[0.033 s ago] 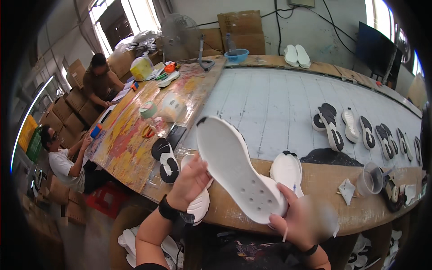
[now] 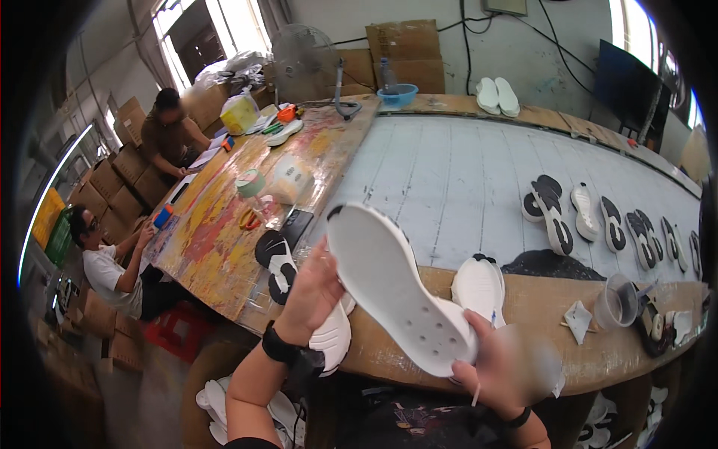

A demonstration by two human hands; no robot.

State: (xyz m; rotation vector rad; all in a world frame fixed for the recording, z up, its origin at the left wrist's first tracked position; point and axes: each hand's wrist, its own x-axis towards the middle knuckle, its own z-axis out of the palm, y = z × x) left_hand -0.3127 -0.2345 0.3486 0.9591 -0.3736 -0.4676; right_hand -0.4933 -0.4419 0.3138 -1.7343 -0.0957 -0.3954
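Observation:
A white shoe sole (image 2: 389, 288) with a black-edged toe is tilted up in front of me, its smooth hollow inner face showing and a cluster of small round dimples at the heel. My right hand (image 2: 497, 363) grips the heel, thumb on the near rim, with a thin white stick-like thing showing below the thumb. At the sole's left edge, my left hand (image 2: 310, 288) holds on, some fingertips hidden behind it. Below that hand lies another white sole (image 2: 331, 340), partly covered. A further white sole (image 2: 479, 288) rests on the cardboard just behind my right hand.
Several black-and-white soles (image 2: 615, 224) line the right of the pale tabletop. A clear plastic cup (image 2: 617, 301) stands on the cardboard edge (image 2: 538, 299). The paint-stained table (image 2: 217, 224) at left bears a jar (image 2: 250, 183) and a black-and-white sole (image 2: 277, 266). Two people (image 2: 112, 262) sit beyond.
My left hand has shifted slightly up along the sole's edge. The sole's toe end has dipped a little, and the whole view has shifted slightly. My right hand keeps its grip on the heel.

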